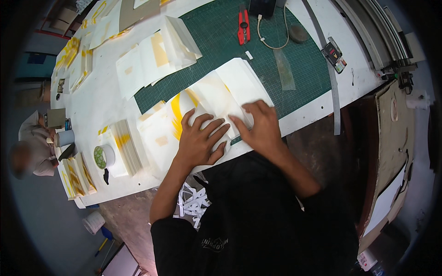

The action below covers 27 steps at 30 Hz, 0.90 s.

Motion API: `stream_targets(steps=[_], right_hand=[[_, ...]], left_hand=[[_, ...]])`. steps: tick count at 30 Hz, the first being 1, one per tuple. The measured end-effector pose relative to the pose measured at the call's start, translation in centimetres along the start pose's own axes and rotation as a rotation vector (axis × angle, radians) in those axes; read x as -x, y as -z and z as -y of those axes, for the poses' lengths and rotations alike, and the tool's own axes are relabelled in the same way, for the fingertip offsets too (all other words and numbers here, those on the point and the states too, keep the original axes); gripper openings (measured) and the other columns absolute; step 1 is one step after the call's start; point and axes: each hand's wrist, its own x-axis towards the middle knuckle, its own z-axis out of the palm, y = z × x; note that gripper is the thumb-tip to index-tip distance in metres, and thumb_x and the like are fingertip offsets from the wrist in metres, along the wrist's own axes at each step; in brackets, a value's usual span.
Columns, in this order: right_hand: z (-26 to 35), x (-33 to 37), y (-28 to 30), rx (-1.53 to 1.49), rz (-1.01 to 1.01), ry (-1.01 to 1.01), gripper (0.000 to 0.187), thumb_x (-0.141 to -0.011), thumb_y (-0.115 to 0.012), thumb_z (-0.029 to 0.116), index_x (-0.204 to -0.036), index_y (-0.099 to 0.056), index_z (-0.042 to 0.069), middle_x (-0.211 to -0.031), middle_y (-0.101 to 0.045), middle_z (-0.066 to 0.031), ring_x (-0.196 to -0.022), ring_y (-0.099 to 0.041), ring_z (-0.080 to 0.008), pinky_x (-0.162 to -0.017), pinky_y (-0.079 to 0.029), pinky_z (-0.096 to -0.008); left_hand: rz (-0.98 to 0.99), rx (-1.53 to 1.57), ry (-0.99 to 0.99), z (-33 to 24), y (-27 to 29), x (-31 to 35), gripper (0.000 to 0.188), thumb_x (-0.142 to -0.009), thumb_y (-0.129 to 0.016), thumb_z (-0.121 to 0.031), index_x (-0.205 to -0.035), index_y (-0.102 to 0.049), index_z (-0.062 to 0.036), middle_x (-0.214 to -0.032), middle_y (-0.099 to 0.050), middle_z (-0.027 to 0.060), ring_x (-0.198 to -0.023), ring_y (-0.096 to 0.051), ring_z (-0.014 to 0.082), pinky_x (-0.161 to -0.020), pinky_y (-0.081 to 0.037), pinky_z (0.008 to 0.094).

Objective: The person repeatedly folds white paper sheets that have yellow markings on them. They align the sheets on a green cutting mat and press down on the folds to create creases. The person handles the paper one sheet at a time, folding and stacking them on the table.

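White printed sheets point(209, 94) with yellow-orange patches lie across the near edge of the green cutting mat point(304, 78). My left hand point(200, 138) rests on them, palm down, its fingers spread. To its right, my right hand point(261, 126) bends over the right part of the sheets, thumb toward the left hand and fingertips on the paper. Whether its fingers pinch a sheet edge, I cannot make out. Beyond the left hand, more white sheets point(142, 62) lie overlapped, and a folded, upright-standing sheet point(180, 39) rises at their right end.
A red cutter knife point(243, 27) and a cable point(271, 46) lie on the mat. Rightward are a long metal ruler point(336, 101) and a small black device point(333, 55). A tape roll point(104, 156) stands beside stacked booklets point(123, 147). Paper strips point(192, 202) hang below; another person point(34, 142) is far left.
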Motion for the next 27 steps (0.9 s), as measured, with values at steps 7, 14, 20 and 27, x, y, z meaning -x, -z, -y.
stream_targets(steps=[7, 14, 20, 27], right_hand=[[1.7, 3.6, -1.4, -0.078, -0.039, -0.024, 0.030, -0.090, -0.080, 0.015, -0.115, -0.073, 0.001, -0.111, -0.068, -0.0174, -0.104, -0.067, -0.0362, -0.092, -0.048, -0.0485], [3.6, 4.8, -1.3, -0.078, 0.100, 0.448, 0.043, -0.086, -0.075, 0.016, -0.127, -0.073, 0.003, -0.138, -0.061, -0.0186, -0.125, -0.059, -0.0359, -0.107, -0.041, -0.0563], [0.1, 5.3, -1.0, 0.009, -0.062, 0.370, 0.040, -0.087, -0.080, 0.021, -0.120, -0.073, 0.001, -0.130, -0.063, -0.0162, -0.124, -0.058, -0.0311, -0.104, -0.038, -0.0567], [-2.0, 3.0, -0.2, 0.451, -0.301, 0.074, 0.034, -0.093, -0.081, 0.021, -0.117, -0.075, -0.001, -0.115, -0.061, -0.0180, -0.109, -0.056, -0.0326, -0.091, -0.037, -0.0524]], left_hand=[[-0.104, 0.013, 0.012, 0.2, -0.2, 0.6, 0.052, -0.082, -0.076, -0.037, -0.129, -0.075, -0.0155, -0.135, -0.069, 0.0071, -0.129, -0.059, 0.0310, -0.120, -0.028, 0.0634], [-0.568, 0.005, 0.063, 0.6, -1.3, 2.2, 0.053, -0.097, -0.062, -0.058, -0.116, -0.078, -0.0117, -0.135, -0.071, 0.0111, -0.134, -0.060, 0.0323, -0.123, -0.022, 0.0625], [-0.397, -0.019, 0.000, 0.5, -0.4, 1.8, 0.039, -0.088, -0.068, -0.047, -0.094, -0.079, -0.0103, -0.106, -0.079, 0.0041, -0.117, -0.070, 0.0328, -0.122, -0.020, 0.0631], [-0.364, 0.001, 0.039, 0.2, -0.2, 1.4, 0.024, -0.075, -0.077, -0.029, -0.090, -0.078, -0.0107, -0.102, -0.079, 0.0035, -0.112, -0.071, 0.0304, -0.121, -0.024, 0.0619]])
